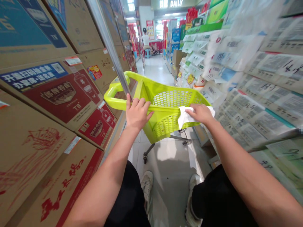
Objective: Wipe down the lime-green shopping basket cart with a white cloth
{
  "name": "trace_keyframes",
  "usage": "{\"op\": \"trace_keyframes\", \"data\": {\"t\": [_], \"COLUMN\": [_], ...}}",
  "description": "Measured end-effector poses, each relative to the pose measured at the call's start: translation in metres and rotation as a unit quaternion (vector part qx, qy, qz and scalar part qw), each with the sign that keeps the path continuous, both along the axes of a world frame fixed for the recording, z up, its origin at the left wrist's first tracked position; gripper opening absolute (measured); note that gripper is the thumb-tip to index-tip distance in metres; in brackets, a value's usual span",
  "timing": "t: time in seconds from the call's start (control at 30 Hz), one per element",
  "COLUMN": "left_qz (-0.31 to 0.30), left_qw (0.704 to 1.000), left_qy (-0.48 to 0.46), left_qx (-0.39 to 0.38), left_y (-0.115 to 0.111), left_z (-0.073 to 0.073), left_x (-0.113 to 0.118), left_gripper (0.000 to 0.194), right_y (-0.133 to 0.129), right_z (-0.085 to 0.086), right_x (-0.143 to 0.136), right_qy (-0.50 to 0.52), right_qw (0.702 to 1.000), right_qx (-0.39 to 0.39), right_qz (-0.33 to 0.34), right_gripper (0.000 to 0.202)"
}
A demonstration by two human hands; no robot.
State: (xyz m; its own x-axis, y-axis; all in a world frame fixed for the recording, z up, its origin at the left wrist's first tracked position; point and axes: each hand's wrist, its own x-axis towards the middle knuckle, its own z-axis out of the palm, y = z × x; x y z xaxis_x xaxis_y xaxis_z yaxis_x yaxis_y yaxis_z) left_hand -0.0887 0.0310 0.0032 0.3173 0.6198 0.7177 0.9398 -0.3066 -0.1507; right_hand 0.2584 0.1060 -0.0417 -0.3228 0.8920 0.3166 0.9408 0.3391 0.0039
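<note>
A lime-green shopping cart (165, 118) with perforated basket walls stands sideways on metal legs with casters. My left hand (138, 112) lies on its near rim beside the metal pole (111, 47), fingers apart, one finger raised against the pole. Over the rim farther right, my right hand (200, 113) presses a white cloth (184, 117), its fingers curled on the cloth. Part of the cloth shows behind the right wrist. The inside of the basket is mostly hidden by its near wall.
Stacked cardboard boxes (59, 91) form a wall close on the left. Shelves of bagged packages (248, 104) line the right. My shoes stand on the tiled floor (165, 176). Down the aisle, a person (145, 39) sits on a blue stool (148, 53).
</note>
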Motion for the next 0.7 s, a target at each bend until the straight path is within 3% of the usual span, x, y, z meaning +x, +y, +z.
{"op": "trace_keyframes", "data": {"t": [0.1,0.17,0.37,0.47,0.57,0.7], "left_qz": [-0.004,0.002,0.010,0.011,0.002,-0.009], "left_qw": [1.000,1.000,1.000,0.999,0.999,0.998], "left_qy": [-0.012,-0.022,-0.020,-0.031,-0.041,-0.054], "left_qx": [-0.009,-0.007,0.010,0.030,0.028,-0.001], "left_y": [0.005,0.005,-0.001,-0.004,-0.004,-0.001], "left_z": [-0.002,-0.003,-0.006,-0.007,-0.008,-0.006], "left_x": [-0.001,0.002,0.022,0.026,0.019,-0.001], "left_gripper": [0.026,0.025,0.021,0.021,0.020,0.021], "right_y": [0.003,0.001,-0.021,-0.031,-0.032,-0.019], "right_z": [-0.003,-0.001,0.017,0.026,0.026,0.012], "right_x": [0.009,-0.005,-0.111,-0.147,-0.147,-0.096], "right_qy": [0.003,0.004,0.077,0.108,0.099,0.061], "right_qw": [1.000,1.000,0.994,0.989,0.987,0.993], "right_qx": [-0.002,0.002,0.030,0.052,0.050,0.044], "right_qz": [-0.014,-0.019,0.068,0.089,0.116,0.087], "right_gripper": [0.050,0.049,0.050,0.050,0.055,0.063]}}
